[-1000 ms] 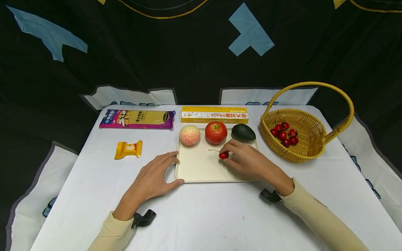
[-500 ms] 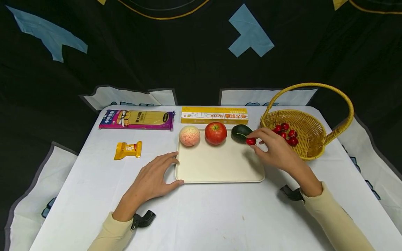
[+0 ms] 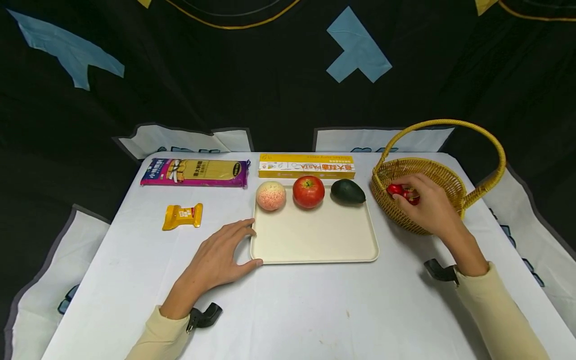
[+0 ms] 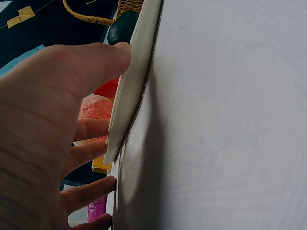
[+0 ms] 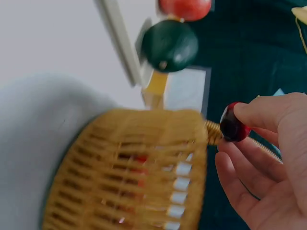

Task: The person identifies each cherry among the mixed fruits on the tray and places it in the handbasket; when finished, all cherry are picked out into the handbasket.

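Note:
My right hand [image 3: 427, 205] is over the wicker basket [image 3: 443, 175] on the right. Between thumb and fingers it pinches a dark red cherry [image 5: 233, 123], clear in the right wrist view. More cherries [image 3: 411, 198] lie in the basket, partly covered by the hand. My left hand [image 3: 216, 260] rests with spread fingers at the left side of a cream tray [image 3: 315, 240]. Its thumb touches the tray's rim [image 4: 136, 72] in the left wrist view. Along the tray's far side sit a speckled peach [image 3: 271, 195], a red apple [image 3: 308, 192] and a dark green avocado [image 3: 348, 192].
Behind the tray lies a yellow pasta box [image 3: 307, 166]. To its left is a purple noodle packet [image 3: 195, 172], and nearer, a small orange-yellow wrapped snack [image 3: 182, 216]. The basket's tall handle [image 3: 450, 121] arches above it. A white cloth covers the table [image 3: 288, 310].
My right hand has carried the cherry from above the tray, past the avocado, rightward to over the basket. The left hand has stayed at the tray's left edge.

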Tool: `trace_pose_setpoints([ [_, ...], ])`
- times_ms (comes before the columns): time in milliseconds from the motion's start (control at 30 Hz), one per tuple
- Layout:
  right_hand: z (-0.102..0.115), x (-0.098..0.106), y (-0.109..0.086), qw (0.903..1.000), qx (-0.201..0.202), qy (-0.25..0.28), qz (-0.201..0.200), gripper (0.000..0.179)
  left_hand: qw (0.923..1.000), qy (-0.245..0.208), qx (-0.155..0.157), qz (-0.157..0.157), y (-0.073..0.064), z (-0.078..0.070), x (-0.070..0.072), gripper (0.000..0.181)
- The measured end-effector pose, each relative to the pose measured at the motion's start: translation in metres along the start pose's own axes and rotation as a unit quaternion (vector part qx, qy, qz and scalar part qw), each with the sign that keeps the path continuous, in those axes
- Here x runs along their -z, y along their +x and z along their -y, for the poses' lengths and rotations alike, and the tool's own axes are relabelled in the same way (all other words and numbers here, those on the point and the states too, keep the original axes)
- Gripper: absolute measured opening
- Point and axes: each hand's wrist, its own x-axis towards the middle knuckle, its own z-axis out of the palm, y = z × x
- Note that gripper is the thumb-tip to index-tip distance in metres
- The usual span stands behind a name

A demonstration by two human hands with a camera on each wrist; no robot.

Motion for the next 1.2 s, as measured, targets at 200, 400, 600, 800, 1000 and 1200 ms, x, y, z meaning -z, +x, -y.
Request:
trace_pose_setpoints([
  [200, -0.018, 0.005, -0.001, 0.9993, -0.034, -0.015, 0.002, 0.036, 1.0, 0.002, 0.001, -0.001, 0.0, 0.0, 0.0, 0.068],
  [400, -0.037, 0.007, -0.001, 0.9963, -0.076, -0.017, 0.035, 0.036, 1.0, 0.001, -0.001, -0.004, -0.001, 0.0, -0.001, 0.067],
  [600, -0.054, 0.009, 0.0, 0.9928, -0.095, -0.022, 0.07, 0.037, 1.0, 0.0, -0.001, -0.003, 0.0, 0.001, -0.001, 0.067],
  [800, -0.064, 0.009, 0.0, 0.9895, -0.105, -0.029, 0.095, 0.036, 1.0, 0.001, 0.005, 0.003, -0.001, 0.0, -0.001, 0.068],
  [1000, -0.069, 0.008, 0.0, 0.9865, -0.109, -0.037, 0.117, 0.037, 1.0, 0.004, 0.001, 0.0, -0.001, 0.0, -0.001, 0.067],
  [1200, -0.074, 0.007, 0.0, 0.9848, -0.111, -0.04, 0.127, 0.036, 1.0, 0.003, -0.002, -0.001, 0.0, 0.0, 0.001, 0.067],
])
